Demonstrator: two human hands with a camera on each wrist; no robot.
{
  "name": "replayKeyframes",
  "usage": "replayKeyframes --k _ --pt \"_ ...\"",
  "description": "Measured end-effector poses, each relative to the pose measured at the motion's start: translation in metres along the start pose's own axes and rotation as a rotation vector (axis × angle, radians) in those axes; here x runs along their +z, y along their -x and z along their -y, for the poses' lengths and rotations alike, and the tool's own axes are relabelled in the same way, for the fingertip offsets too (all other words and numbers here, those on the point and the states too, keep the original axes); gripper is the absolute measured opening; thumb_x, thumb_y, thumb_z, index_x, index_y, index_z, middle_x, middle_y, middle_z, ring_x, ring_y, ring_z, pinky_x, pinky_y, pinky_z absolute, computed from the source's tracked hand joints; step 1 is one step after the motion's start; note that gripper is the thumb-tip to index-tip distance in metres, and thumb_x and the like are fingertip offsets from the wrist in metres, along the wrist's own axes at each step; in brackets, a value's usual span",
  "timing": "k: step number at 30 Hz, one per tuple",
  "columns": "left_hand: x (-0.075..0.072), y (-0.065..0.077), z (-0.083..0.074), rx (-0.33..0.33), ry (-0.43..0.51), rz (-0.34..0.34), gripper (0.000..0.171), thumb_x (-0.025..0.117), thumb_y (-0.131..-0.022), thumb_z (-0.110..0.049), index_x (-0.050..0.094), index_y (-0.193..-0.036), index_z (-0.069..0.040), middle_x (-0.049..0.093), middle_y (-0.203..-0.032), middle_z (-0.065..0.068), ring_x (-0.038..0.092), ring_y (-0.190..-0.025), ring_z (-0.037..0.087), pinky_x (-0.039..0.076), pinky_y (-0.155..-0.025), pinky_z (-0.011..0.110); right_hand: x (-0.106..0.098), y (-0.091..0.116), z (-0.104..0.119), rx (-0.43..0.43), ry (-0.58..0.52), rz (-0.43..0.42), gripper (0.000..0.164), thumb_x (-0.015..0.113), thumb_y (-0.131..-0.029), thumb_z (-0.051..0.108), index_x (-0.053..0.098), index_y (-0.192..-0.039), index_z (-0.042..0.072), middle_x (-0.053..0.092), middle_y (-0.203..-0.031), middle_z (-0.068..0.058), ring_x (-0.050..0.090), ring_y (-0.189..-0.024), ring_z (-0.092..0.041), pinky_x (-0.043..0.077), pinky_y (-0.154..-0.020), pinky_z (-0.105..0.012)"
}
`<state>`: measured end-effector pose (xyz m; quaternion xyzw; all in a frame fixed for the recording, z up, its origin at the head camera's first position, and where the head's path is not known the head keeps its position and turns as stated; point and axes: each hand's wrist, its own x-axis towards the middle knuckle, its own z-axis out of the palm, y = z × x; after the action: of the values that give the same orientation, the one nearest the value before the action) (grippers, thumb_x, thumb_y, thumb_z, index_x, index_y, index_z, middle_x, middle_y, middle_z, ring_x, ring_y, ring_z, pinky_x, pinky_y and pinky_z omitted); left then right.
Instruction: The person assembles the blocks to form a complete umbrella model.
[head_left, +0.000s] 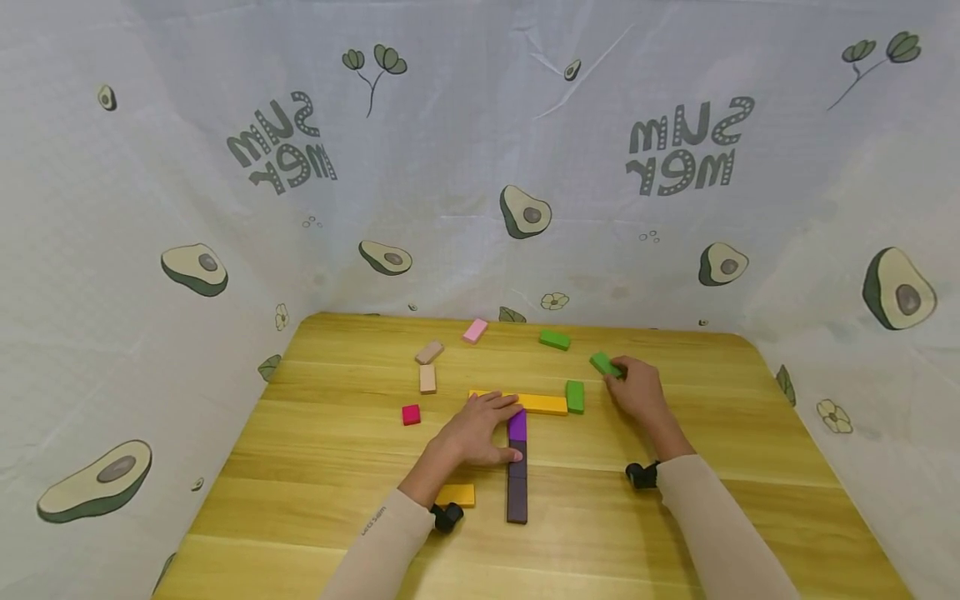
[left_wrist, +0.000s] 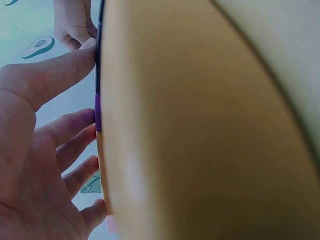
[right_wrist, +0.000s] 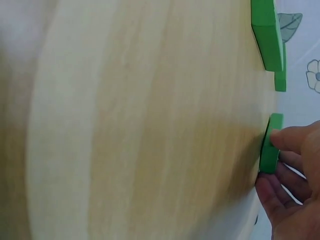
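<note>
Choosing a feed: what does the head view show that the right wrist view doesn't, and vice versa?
Only the head view: the left grip, purple block, dark blocks, yellow strip, yellow block, red block, pink block and beige blocks.

Only the right wrist view: the inner side of the right grip.

Both: that grip pinching one green block, the other two green blocks, the table and the printed cloth.

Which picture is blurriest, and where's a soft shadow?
Left wrist view: blurriest, its table smeared; right wrist view: soft shadow on the table near the right hand and green block; head view: avocado-print cloth looks crisp.
</note>
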<state>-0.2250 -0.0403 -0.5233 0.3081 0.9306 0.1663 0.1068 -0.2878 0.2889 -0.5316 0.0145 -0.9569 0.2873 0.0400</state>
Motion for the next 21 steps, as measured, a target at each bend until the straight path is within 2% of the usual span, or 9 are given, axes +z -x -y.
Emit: replayKeyframes --k 7,21 --pt "0.001 0.000 0.000 -0.002 -0.004 0.004 0.080 0.073 -0.090 -0.055 0.044 -0.158 -0.023 0.037 -0.167 -0.005 0.028 -0.157 0.023 0.020 -0.129 0.054 0.002 0.001 0.004 -0.012 -0.046 -0.012 0.045 0.063 -0.100 0.016 0.059 -0.136 -0.011 0.065 -0.126 -0.033 0.063 -0.111 -0.046 0.055 -0.092 -0.059" --pt "0.000 0.000 0.001 0.008 0.007 -0.003 0.081 0.074 -0.090 -0.054 0.045 -0.158 -0.022 0.037 -0.167 -0.004 0.027 -0.158 0.024 0.020 -0.128 0.056 0.019 -0.002 0.036 -0.072 -0.095 -0.009 0.041 0.068 -0.099 0.018 0.066 -0.132 -0.007 0.069 -0.123 -0.028 0.066 -0.110 -0.043 0.056 -0.093 -0.057"
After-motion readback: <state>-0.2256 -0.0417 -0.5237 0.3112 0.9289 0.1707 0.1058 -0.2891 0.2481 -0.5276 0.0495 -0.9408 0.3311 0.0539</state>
